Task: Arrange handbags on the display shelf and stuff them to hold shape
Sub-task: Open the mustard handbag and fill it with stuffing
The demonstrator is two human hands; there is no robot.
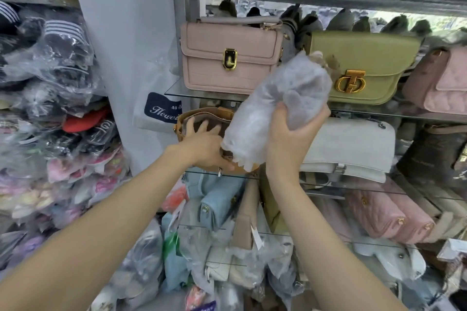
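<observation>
Mid-stuffing: right hand (290,131) clamps crumpled clear plastic wad (273,111), not yet inside. Left hand (204,144), fingers spread, holds open tan leather handbag (199,115) at frame centre. Pink croc-embossed bag (230,58) and olive flap bag (366,65) already shelved above.

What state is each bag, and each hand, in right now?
Tan bag: open, on the glass shelf.
Left hand: fingers inside the tan bag.
Right hand: gripping the plastic stuffing bundle.
Pink bag: clasp closed, upright.
Green bag: flap closed, upright.

Single head-worn wide-angle view, aimed forward and slightly down at the glass display shelf (374,111), close enough for both forearms to reach in from the bottom edge. Edges bowed by the lens. No second view for overlap.
</observation>
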